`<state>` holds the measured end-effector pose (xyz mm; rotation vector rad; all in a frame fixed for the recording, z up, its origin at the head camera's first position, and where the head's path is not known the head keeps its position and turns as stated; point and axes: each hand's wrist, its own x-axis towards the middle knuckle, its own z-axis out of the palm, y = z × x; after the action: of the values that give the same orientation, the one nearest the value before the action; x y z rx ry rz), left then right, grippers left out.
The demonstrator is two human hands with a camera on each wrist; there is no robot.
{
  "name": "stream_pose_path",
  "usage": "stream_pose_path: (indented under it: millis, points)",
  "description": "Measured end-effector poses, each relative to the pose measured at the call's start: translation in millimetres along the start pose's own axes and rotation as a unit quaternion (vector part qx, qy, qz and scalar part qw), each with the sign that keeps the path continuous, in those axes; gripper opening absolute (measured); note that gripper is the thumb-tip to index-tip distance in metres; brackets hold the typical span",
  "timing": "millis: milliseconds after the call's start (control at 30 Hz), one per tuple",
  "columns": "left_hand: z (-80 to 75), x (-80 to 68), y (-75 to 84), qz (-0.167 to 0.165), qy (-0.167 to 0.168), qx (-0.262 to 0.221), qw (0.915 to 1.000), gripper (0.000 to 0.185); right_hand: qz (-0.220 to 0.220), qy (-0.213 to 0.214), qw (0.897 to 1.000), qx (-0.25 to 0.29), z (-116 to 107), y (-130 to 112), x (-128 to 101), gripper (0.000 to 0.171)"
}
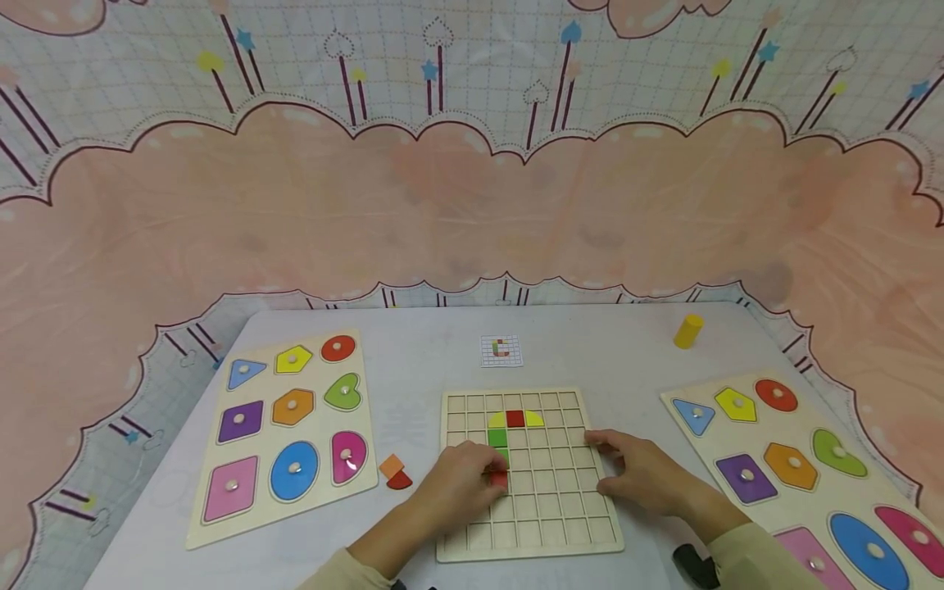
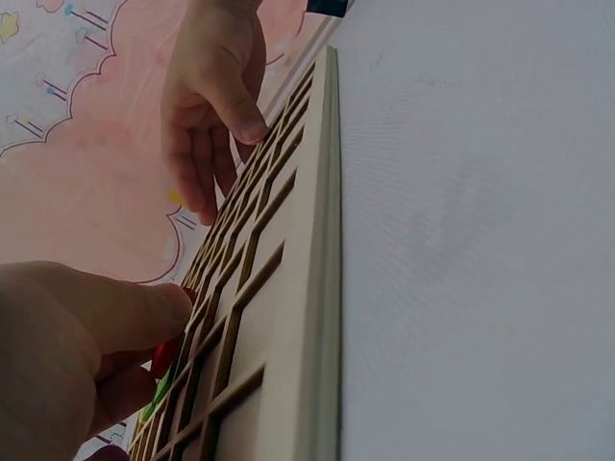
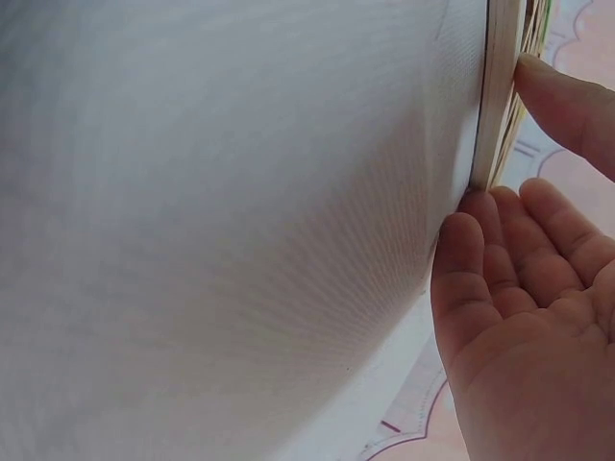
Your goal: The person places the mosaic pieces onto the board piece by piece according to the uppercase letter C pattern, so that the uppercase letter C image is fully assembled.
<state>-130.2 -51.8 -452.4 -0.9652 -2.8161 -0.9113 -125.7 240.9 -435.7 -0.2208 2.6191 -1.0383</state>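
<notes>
Here, the left hand [image 1: 459,483] pinches a red piece [image 1: 500,478] at the board [image 1: 551,485]; the right hand [image 1: 643,469], fingers apart, touches its edge.

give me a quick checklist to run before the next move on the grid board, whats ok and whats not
1. Left hand has the red piece: ok, pinched in the fingers at the board.
2. Red piece fully seated in its cell: cannot tell, fingers partly cover it.
3. Right hand at the grid board: ok, it touches the right edge.
4. Pattern card uncovered: ok, it lies beyond the board.
5. Board matches card cell for cell: cannot tell, the print is too small.
6. Loose pieces all placed: not ok, an orange piece and a dark red piece lie left of the board.
</notes>
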Motion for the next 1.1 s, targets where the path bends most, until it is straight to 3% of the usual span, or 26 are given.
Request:
stream_pose_path:
  millis: [467, 1100]
  points:
    - [0.9, 1.7, 3.2, -0.018, -0.025, 0.012, 0.9995, 0.011, 0.000, -0.003, 1.000, -0.001, -1.6, -2.1, -0.5, 0.067]
    - [1.3, 3.7, 3.2, -0.011, -0.020, 0.014, 0.9996, 0.013, -0.003, 0.000, 1.000, 0.003, -0.8, 0.2, -1.1, 0.066]
